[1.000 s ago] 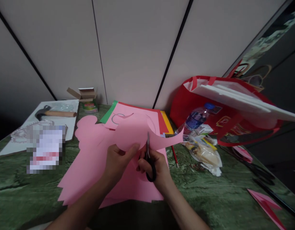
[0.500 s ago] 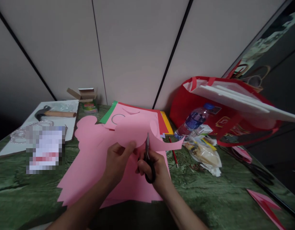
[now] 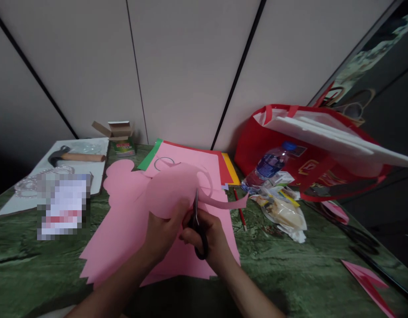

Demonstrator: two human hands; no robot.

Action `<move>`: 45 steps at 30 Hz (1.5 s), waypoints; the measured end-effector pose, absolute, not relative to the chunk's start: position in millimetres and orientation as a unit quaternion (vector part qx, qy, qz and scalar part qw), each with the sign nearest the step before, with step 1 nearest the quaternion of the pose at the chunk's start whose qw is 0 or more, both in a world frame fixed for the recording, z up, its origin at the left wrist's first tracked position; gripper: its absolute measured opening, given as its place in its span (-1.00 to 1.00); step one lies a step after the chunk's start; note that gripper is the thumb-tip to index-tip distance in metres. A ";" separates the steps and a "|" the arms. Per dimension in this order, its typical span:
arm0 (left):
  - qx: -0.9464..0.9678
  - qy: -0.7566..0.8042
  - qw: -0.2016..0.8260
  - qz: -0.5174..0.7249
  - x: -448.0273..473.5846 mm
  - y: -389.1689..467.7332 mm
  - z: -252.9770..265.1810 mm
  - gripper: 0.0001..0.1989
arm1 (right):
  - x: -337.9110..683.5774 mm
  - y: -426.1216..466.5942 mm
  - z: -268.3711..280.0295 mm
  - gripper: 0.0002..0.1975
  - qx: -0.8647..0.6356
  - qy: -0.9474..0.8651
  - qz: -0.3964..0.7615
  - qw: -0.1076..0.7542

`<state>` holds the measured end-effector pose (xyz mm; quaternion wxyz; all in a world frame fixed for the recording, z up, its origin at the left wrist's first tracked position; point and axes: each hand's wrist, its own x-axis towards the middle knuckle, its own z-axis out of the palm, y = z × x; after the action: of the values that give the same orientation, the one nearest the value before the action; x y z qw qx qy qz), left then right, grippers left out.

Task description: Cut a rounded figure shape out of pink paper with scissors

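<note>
My left hand (image 3: 164, 234) pinches the lower edge of a rounded piece of pink paper (image 3: 169, 190), thumb on top. My right hand (image 3: 207, 234) is closed round the dark handles of a pair of scissors (image 3: 196, 218). Their blades point away from me and meet the paper's right edge. A narrow curled strip of pink paper (image 3: 226, 204) hangs off to the right of the blades. Beneath both hands lies a large pink paper cutout (image 3: 124, 234) with a scalloped upper left part and zigzag lower edges.
Coloured sheets (image 3: 228, 170) lie at the back. On the right are a red pencil (image 3: 240, 210), a water bottle (image 3: 270, 165), a plastic food wrapper (image 3: 283, 212) and a red bag (image 3: 253, 141). A hammer (image 3: 81, 157) rests on a white board at left, near a small open box (image 3: 122, 143).
The rounded paper has turned and shifted left and slightly down in my left hand. My right hand with the scissors has moved slightly left, and the curled strip has moved with them.
</note>
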<state>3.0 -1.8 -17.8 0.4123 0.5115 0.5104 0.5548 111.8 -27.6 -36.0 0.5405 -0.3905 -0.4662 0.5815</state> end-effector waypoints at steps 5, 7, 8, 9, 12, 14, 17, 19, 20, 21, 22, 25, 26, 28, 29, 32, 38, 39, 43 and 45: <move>0.553 0.470 0.450 0.520 3.5 -3.3 -20.8 -0.77 | 118.1 -24.7 -34.8 -0.76 -0.384 -0.455 0.578 0.558; 0.559 0.459 0.463 0.513 4.0 -3.0 -21.8 -0.75 | 119.4 -24.2 -33.6 -0.74 -0.380 -0.459 0.580 0.555; 0.558 0.458 0.468 0.509 4.3 -2.7 -22.3 -0.73 | 119.6 -24.1 -33.1 -0.74 -0.378 -0.461 0.580 0.555; 0.557 0.459 0.472 0.507 4.7 -2.4 -22.7 -0.72 | 119.6 -24.0 -32.6 -0.73 -0.376 -0.463 0.580 0.555; 0.551 0.466 0.470 0.508 5.8 -2.1 -23.6 -0.74 | 118.9 -24.1 -31.2 -0.70 -0.380 -0.463 0.577 0.556; 0.547 0.469 0.463 0.516 6.3 -2.7 -23.9 -0.79 | 118.8 -24.4 -30.1 -0.69 -0.385 -0.460 0.578 0.554; 0.544 0.473 0.454 0.524 6.7 -4.1 -23.8 -0.82 | 119.5 -25.3 -28.9 -0.69 -0.394 -0.461 0.576 0.548; 0.546 0.474 0.449 0.524 6.7 -4.8 -23.4 -0.82 | 119.9 -26.0 -28.7 -0.71 -0.399 -0.464 0.572 0.546; 0.548 0.474 0.447 0.524 6.6 -5.0 -23.2 -0.81 | 119.8 -26.3 -28.6 -0.71 -0.401 -0.464 0.573 0.544; 0.551 0.474 0.445 0.524 6.5 -5.2 -22.9 -0.82 | 119.7 -26.5 -28.6 -0.71 -0.402 -0.462 0.575 0.543; 0.553 0.474 0.443 0.523 6.3 -5.3 -22.7 -0.82 | 119.4 -26.7 -28.5 -0.70 -0.402 -0.460 0.577 0.542; 0.553 0.477 0.449 0.515 5.9 -6.0 -22.2 -0.82 | 118.6 -26.8 -28.3 -0.69 -0.401 -0.459 0.578 0.542; 0.552 0.479 0.451 0.513 5.8 -6.2 -22.2 -0.81 | 118.5 -26.7 -28.4 -0.70 -0.402 -0.461 0.577 0.541; 0.551 0.481 0.451 0.512 5.9 -6.7 -22.2 -0.79 | 118.6 -26.5 -28.9 -0.71 -0.407 -0.463 0.573 0.539; 0.551 0.482 0.448 0.513 6.1 -6.9 -22.1 -0.77 | 118.8 -26.4 -29.2 -0.71 -0.409 -0.464 0.571 0.540; 0.548 0.486 0.446 0.515 6.7 -7.0 -20.8 -0.76 | 119.1 -26.2 -29.8 -0.71 -0.408 -0.464 0.568 0.544; 0.549 0.479 0.455 0.511 7.5 -6.0 -17.3 -0.70 | 118.8 -26.0 -27.2 -0.68 -0.411 -0.464 0.568 0.541; 0.550 0.479 0.456 0.510 7.4 -5.9 -17.3 -0.70 | 118.7 -25.9 -27.2 -0.68 -0.412 -0.466 0.566 0.541; 0.546 0.480 0.464 0.506 6.4 -5.4 -18.3 -0.68 | 119.4 -25.4 -29.7 -0.68 -0.427 -0.472 0.562 0.529; 0.547 0.480 0.462 0.507 5.9 -5.3 -18.6 -0.67 | 120.0 -25.3 -31.3 -0.69 -0.433 -0.474 0.560 0.524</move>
<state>5.9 -5.3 -18.6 0.4621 0.5465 0.4802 0.5071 120.0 -25.3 -31.3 0.5236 -0.4327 -0.4742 0.5601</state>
